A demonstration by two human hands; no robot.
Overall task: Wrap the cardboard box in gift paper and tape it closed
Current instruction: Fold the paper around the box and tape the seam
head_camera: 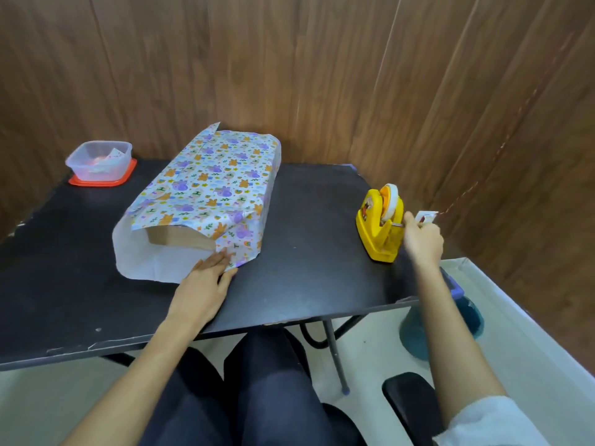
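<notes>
Box mostly wrapped, bit of tape pinched off to the side

The cardboard box (180,238) is laid on the black table (306,252) and mostly covered by the gift paper (209,185), with its near end left open. Just in front of the box, the paper's corner is pressed down by the left hand (206,278), fingers straight. Well right of the box, a tape strip (425,216) is pinched by the right hand (421,239) at the yellow tape dispenser (380,226). A plastic tub (98,160) is parked left of the box.

Open stretch of table (315,226) separates wrapped box (212,185) from tape dispenser (376,230)
The near left tabletop also lies free; a plastic tub (99,159) fills the far left corner and the panelled wall (289,75) closes off the back
</notes>
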